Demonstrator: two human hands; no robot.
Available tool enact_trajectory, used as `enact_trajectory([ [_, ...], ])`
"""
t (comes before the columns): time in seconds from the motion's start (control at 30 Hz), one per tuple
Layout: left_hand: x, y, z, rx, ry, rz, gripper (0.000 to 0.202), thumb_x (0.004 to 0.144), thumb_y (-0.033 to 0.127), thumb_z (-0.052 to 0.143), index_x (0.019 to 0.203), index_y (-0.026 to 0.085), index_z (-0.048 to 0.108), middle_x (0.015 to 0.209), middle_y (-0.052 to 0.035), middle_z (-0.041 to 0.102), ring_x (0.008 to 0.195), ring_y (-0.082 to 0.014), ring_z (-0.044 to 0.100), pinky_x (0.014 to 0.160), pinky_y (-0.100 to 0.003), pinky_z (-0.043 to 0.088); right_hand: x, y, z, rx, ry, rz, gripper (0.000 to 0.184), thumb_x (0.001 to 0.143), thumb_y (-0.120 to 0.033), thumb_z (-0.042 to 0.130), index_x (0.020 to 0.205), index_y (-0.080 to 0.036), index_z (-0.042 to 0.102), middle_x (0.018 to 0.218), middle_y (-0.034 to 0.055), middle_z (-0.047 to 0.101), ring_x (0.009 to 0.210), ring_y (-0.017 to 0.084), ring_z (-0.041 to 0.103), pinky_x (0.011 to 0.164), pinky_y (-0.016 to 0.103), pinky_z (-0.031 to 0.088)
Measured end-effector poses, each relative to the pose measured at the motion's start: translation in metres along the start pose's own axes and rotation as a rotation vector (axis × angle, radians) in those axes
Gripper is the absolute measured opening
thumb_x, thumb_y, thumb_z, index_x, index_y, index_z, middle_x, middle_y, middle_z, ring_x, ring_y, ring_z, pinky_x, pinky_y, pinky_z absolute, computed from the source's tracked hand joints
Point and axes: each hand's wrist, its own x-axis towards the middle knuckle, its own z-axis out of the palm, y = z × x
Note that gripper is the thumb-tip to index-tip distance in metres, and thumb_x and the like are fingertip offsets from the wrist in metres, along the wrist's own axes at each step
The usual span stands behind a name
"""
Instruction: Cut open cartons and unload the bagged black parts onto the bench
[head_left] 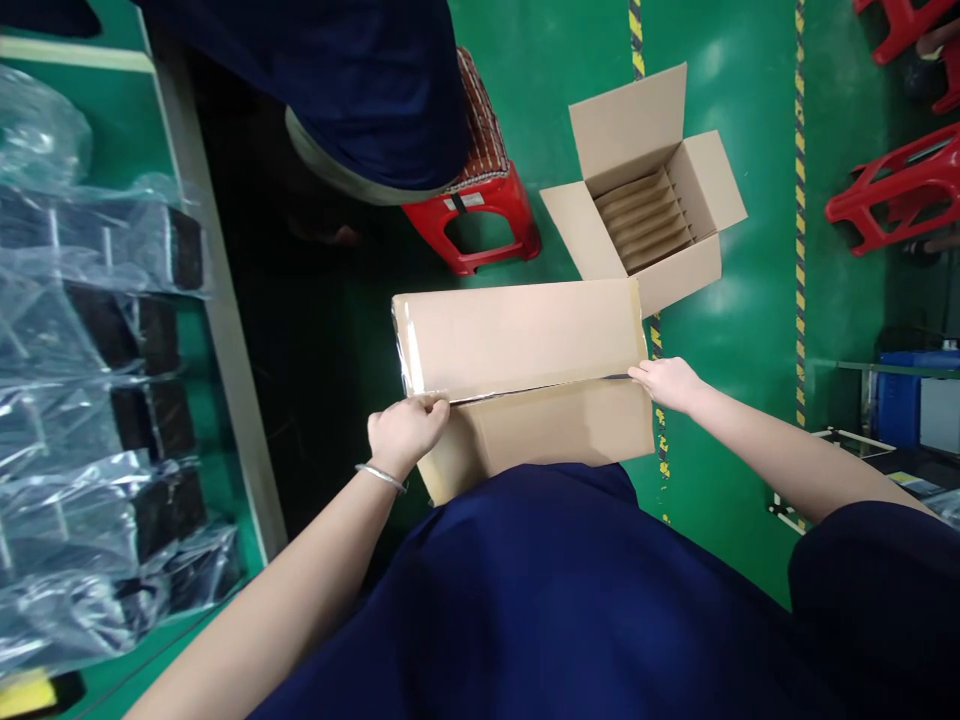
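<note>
A brown cardboard box (517, 340) sits in front of my body, its two long top flaps almost meeting along a narrow dark gap. Strips of clear tape shine at its left end. My left hand (407, 432), with a bangle at the wrist, is closed on the flap edge at the left end of the gap. At the right end, my right hand (666, 384) pinches the flap edge between thumb and fingers. The near flap (562, 425) slopes toward my dark blue clothing. What lies inside the box is hidden.
Beyond it stands an open carton (675, 280) with cardboard dividers inside. A person in dark blue sits on a red stool (484, 215) ahead. Plastic-wrapped dark items (97, 400) cover the bench at left. More red stools (900, 185) stand far right on the green floor.
</note>
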Motion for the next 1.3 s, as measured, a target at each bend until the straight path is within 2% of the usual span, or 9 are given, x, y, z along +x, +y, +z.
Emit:
enact_trajectory([
  [0.23,-0.005,-0.006,-0.004,0.043,-0.025,-0.003,0.04,0.096,0.045,0.041,0.098,0.017,0.069,0.099,-0.0088,0.07,0.097,-0.0234,0.064,0.087,-0.041,0.048,-0.04,0.059,0.032,0.174,0.007,0.207,0.018,0.105,-0.022,0.052,0.115,-0.018,0.065,0.104,0.0096,0.059,0.093,0.026,0.058,0.071,0.028,0.037],
  [0.4,-0.035,-0.003,-0.005,0.064,-0.03,0.126,0.038,0.093,0.04,0.038,0.078,0.018,0.064,0.086,-0.0073,0.068,0.084,-0.0221,0.062,0.078,-0.036,0.046,-0.092,0.096,0.061,0.478,0.196,0.583,0.021,0.095,-0.026,0.053,0.099,-0.013,0.069,0.095,0.0121,0.062,0.082,0.026,0.058,0.066,0.027,0.035],
  [0.5,-0.055,-0.002,-0.005,0.041,-0.075,0.265,0.04,0.091,0.04,0.03,0.079,0.021,0.064,0.088,-0.0065,0.069,0.082,-0.0216,0.063,0.073,-0.033,0.045,-0.105,0.077,0.069,0.795,0.407,0.701,0.057,0.099,-0.059,0.036,0.095,-0.011,0.066,0.079,0.0113,0.06,0.071,0.023,0.056,0.057,0.025,0.035],
  [0.57,-0.067,-0.004,-0.003,0.022,-0.132,0.341,0.042,0.089,0.04,0.029,0.087,0.023,0.068,0.094,-0.0051,0.072,0.088,-0.0214,0.066,0.075,-0.03,0.046,-0.101,0.047,0.069,1.048,0.514,0.653,0.087,0.088,-0.085,0.021,0.089,-0.01,0.063,0.066,0.0084,0.053,0.057,0.019,0.05,0.05,0.024,0.034],
  [0.63,-0.079,-0.008,0.001,0.007,-0.183,0.39,0.047,0.088,0.041,0.028,0.101,0.024,0.07,0.107,-0.0037,0.073,0.1,-0.021,0.067,0.083,-0.028,0.048,-0.091,0.014,0.066,1.267,0.599,0.574,0.099,0.077,-0.098,0.019,0.091,-0.009,0.061,0.062,0.006,0.049,0.05,0.016,0.044,0.045,0.024,0.033],
  [0.8,-0.119,-0.02,0.02,0.007,-0.209,0.369,0.063,0.092,0.049,0.019,0.121,0.021,0.067,0.126,-0.0064,0.068,0.115,-0.0254,0.064,0.092,-0.033,0.05,-0.069,-0.043,0.057,1.604,0.736,0.415,0.089,0.077,-0.093,0.037,0.096,-0.009,0.057,0.063,0.0024,0.044,0.046,0.011,0.036,0.041,0.021,0.026],
  [1.03,-0.171,-0.02,0.049,0.023,-0.13,0.389,0.066,0.098,0.041,0.008,0.123,0.019,0.065,0.138,-0.009,0.06,0.13,-0.0252,0.053,0.11,-0.042,0.037,-0.055,-0.053,0.066,1.668,0.685,0.313,0.078,0.078,-0.085,0.043,0.095,-0.01,0.058,0.066,0.0017,0.045,0.049,0.011,0.039,0.043,0.021,0.029],
  [1.17,-0.159,-0.027,0.054,0.008,-0.251,0.409,0.049,0.103,0.041,0.026,0.135,0.019,0.056,0.142,-0.0085,0.056,0.132,-0.0226,0.05,0.109,-0.046,0.04,-0.047,-0.055,0.073,1.578,0.636,0.33,0.073,0.077,-0.083,0.045,0.091,-0.012,0.055,0.066,0.0009,0.045,0.051,0.012,0.041,0.046,0.021,0.03],
  [1.3,-0.116,-0.014,0.058,0.066,-0.295,0.482,0.042,0.094,0.051,0.054,0.118,0.018,0.065,0.126,-0.0098,0.065,0.115,-0.0227,0.061,0.104,-0.047,0.046,-0.048,-0.068,0.08,1.494,0.61,0.368,0.068,0.076,-0.076,0.036,0.095,-0.013,0.051,0.071,0.0022,0.05,0.054,0.013,0.046,0.05,0.023,0.037],
])
